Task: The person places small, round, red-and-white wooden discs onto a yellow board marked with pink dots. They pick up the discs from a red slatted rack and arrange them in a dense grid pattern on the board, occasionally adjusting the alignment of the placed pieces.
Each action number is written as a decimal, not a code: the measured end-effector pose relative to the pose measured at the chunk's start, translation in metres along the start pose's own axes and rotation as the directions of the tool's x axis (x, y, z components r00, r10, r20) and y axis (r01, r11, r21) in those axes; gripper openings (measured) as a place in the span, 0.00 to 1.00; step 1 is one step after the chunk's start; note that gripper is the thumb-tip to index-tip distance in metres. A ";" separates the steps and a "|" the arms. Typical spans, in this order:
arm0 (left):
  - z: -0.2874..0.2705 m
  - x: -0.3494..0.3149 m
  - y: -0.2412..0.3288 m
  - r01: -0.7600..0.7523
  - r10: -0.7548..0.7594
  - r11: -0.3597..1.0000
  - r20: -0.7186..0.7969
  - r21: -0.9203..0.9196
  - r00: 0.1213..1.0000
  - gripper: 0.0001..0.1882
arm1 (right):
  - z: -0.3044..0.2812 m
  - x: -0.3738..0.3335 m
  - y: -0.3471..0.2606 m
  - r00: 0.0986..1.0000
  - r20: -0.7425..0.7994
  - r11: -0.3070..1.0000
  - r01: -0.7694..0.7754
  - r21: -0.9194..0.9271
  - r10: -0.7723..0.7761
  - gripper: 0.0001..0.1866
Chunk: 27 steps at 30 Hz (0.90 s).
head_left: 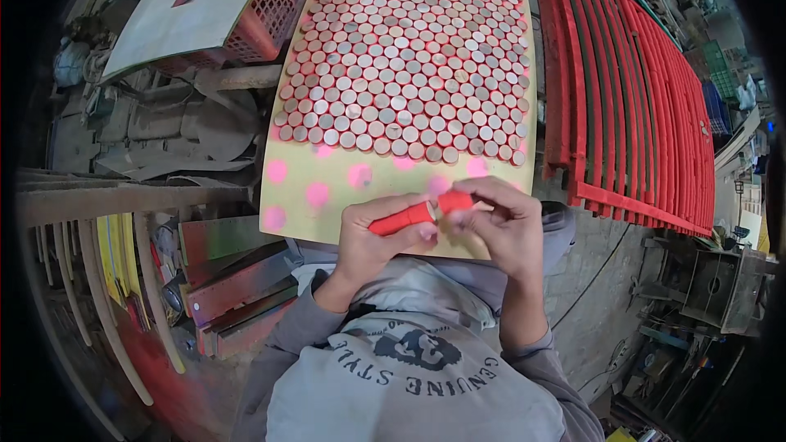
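Left hand [364,233], lower center of frame, fingers closed around a red cylinder [401,219], pale end facing right; right hand [509,229], just beside it, thumb and fingers pinching a short red piece [455,201]. Both pieces sit above the near edge of a yellow board [296,206]. Risk: right-hand piece could slip, since the pinch looks fingertip-only, and drop onto the board or lap. The cylinder shows a seam, so it may be separate pieces; a loose grip could let them part. Bumping the pale-topped discs [401,74], upper center, could shove the near row out of line, as they look packed tight with nothing visibly fencing them on that side. Wet paint would smear on fingers, but can't tell if it's wet. Counts: hands two; red cylinder one (sub-pieces unclear); short red piece one, maybe more behind the fingers; board one; discs several hundred, too many to count exactly; pink spots [318,195] about eight visible, more possibly covered; red slatted panels [639,98], right of frame, overlapping, number unclear; pale sheet [164,20], upper left, one.
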<state>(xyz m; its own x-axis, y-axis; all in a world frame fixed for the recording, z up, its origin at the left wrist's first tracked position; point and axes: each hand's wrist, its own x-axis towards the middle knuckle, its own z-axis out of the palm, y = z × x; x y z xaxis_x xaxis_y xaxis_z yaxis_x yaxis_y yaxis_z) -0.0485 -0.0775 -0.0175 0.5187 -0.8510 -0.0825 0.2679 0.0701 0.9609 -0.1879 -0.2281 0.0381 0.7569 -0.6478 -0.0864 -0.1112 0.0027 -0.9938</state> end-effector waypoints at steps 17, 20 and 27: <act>-0.021 -0.011 0.005 0.058 -0.071 0.974 -0.051 -0.217 0.996 0.14 | 0.017 0.035 0.012 0.881 -0.066 0.568 0.243 -0.786 -0.469 0.30; -0.020 -0.011 0.002 0.137 -0.134 0.968 0.030 -0.211 0.991 0.15 | 0.023 0.001 -0.003 0.891 0.234 0.765 0.455 -0.456 -0.390 0.26; -0.022 -0.011 0.005 0.344 -0.259 0.890 0.287 -0.301 0.922 0.13 | 0.022 -0.030 -0.002 0.925 0.182 0.888 0.372 -0.269 -0.332 0.18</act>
<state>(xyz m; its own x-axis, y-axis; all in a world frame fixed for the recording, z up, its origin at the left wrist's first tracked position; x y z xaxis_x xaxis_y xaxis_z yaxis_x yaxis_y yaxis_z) -0.0352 -0.0565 -0.0173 0.1763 -0.9522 -0.2494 0.6608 -0.0733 0.7470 -0.1965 -0.1917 0.0415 0.8548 -0.4615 0.2373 0.0093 -0.4436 -0.8962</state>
